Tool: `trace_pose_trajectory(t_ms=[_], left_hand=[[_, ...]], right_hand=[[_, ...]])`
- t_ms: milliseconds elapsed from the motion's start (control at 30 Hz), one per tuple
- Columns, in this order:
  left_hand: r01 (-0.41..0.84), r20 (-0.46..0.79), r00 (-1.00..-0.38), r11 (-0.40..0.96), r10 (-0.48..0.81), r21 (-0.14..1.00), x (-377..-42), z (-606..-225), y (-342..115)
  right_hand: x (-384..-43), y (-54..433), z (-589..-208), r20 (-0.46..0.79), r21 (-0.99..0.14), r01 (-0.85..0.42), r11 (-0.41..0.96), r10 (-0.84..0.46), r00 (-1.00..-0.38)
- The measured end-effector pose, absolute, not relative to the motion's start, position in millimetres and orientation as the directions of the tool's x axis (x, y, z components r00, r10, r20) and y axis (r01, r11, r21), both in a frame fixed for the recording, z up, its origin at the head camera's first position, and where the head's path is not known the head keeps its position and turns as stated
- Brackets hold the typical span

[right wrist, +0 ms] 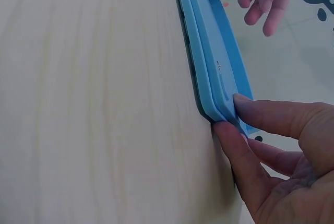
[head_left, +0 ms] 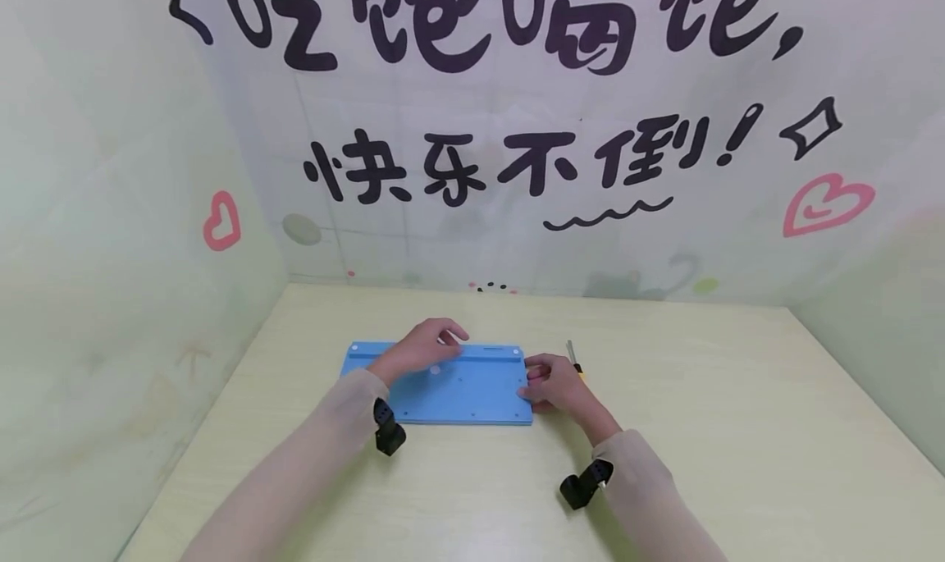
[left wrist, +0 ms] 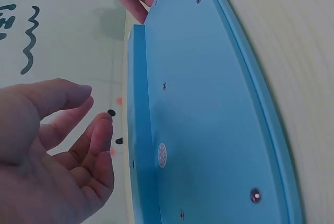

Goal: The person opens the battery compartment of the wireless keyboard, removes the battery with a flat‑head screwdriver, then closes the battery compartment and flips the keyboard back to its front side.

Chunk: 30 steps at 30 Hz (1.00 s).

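1. Just below the centre of the head frame, a blue panel rests on the pale counter, its long sides running left to right. Whether its right end is slightly lifted, I cannot tell.
2. At the panel's right edge, the right hand grasps it: in the right wrist frame, at lower right, the thumb presses the upper face near the corner, with a finger against the edge below.
3. Over the panel's far side, left of centre in the head frame, the left hand is free of any grip. At lower left of its own wrist frame, thumb and fingers curve loosely with a gap between them, beside the raised strip along the panel's far side.
4. Across the panel's face in the left wrist frame are small screws and a pale round sticker.
5. Right of centre in the head frame, a screwdriver lies just beyond the right hand, its shaft pointing up the frame, its yellow handle partly hidden.
6. Along the top of the head frame, large black writing covers the pale wall.
7. Below each hand, a black camera sits at a light sleeve.
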State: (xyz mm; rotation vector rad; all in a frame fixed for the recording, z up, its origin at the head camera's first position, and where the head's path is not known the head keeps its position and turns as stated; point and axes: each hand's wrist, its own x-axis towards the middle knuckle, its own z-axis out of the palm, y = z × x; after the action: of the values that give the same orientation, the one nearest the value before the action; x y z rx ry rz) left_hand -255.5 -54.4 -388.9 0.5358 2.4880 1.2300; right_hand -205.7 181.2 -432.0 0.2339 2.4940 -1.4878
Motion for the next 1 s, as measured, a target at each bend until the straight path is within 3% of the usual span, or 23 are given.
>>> trace_pose_trajectory(t_ms=[633,1000], left_hand=[[0.301,-0.086,-0.898,0.745,0.432,0.595,-260.9,-396.7,-6.4],[0.292,-0.112,-0.894,0.754,0.433,0.589,-265.3,-397.7,3.0]], right_hand=[[-207.4,179.3,-431.3,-0.274,-0.843,0.247,0.478,0.014,-0.962],[-205.5,179.9,-430.3,-0.263,-0.843,0.233,0.485,0.007,-0.965]])
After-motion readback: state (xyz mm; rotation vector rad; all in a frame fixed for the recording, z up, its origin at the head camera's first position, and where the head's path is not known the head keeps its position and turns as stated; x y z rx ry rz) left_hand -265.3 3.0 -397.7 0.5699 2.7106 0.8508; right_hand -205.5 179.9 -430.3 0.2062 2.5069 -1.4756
